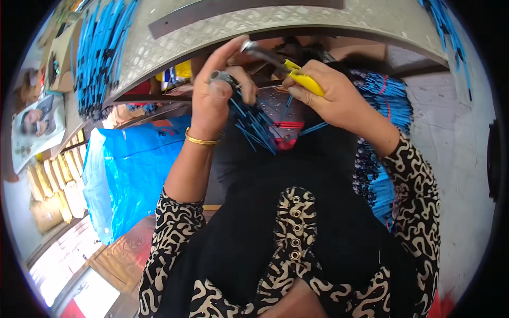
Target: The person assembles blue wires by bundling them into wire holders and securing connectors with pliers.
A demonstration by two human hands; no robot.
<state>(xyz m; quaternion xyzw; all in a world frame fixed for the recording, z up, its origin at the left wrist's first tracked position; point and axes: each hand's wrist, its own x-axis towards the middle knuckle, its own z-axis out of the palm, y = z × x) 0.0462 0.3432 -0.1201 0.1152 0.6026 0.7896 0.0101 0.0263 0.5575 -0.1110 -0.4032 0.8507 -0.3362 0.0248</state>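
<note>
Only the head view to go on here. The right hand (334,93) has its fingers wrapped around a yellow-handled tool (308,84), its metal tip up near the left hand (209,100). The left index finger is raised and the others curl beside some loose blue strands (253,127) with dark bits on them (too blurry to tell if they're actually pinched). Those strands are over the lap, just below the left hand.

Progress-wise, I'd call it partway. There's a fat pile of blue strands (393,100) on the person's right with red ties around parts of it, so that lot looks gathered up. The ones by the left hand look unfinished to me. More strands (103,55) hang at the left of the surface (376,21); can't tell whether they're done.
</note>
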